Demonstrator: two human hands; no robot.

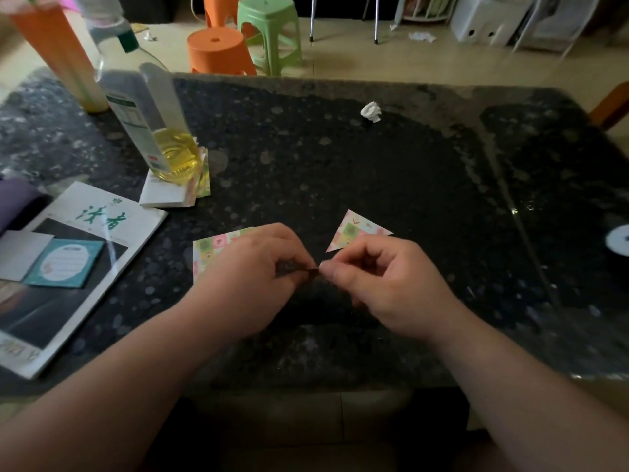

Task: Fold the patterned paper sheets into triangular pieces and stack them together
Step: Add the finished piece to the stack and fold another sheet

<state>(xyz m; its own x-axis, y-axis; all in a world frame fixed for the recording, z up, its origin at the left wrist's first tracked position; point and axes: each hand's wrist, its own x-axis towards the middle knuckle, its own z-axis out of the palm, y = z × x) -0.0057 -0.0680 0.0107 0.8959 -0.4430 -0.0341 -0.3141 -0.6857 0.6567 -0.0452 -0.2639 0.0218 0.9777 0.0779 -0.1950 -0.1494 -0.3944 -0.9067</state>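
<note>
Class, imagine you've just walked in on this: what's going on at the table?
A person is working at a dark table. The left hand and right hand meet fingertip to fingertip, pinching a small dark item too dim to identify. One folded patterned triangle lies just beyond the right hand; a flat patterned sheet is partly hidden by the left hand. A paper stack sits under an oil bottle.
</note>
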